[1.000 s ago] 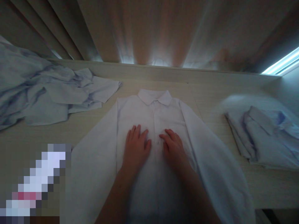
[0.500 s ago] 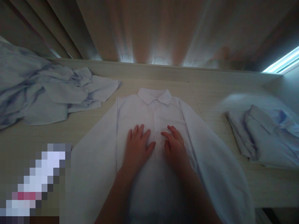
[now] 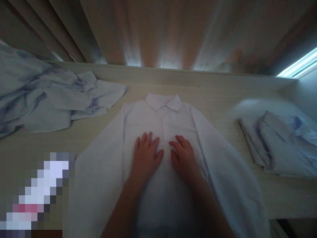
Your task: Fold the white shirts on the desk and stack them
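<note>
Right hand [image 3: 183, 158] nearer left hand [image 3: 145, 155] — both on one shirt [image 3: 151, 120]

1. Left forearm [image 3: 125, 205] and right forearm [image 3: 208, 203]: extended forward, converging
2. Left hand [image 3: 144, 156]: back upward, fingers spread, thumb angled inward
3. Right hand [image 3: 183, 156]: back upward, fingers slightly bent, index finger pointing inward
4. Hands: side by side, not touching

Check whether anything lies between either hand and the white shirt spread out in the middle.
Nothing visible does: the left hand and right hand rest directly on the front of the white shirt. The crumpled cloth and the folded garments lie off to either side.
</note>
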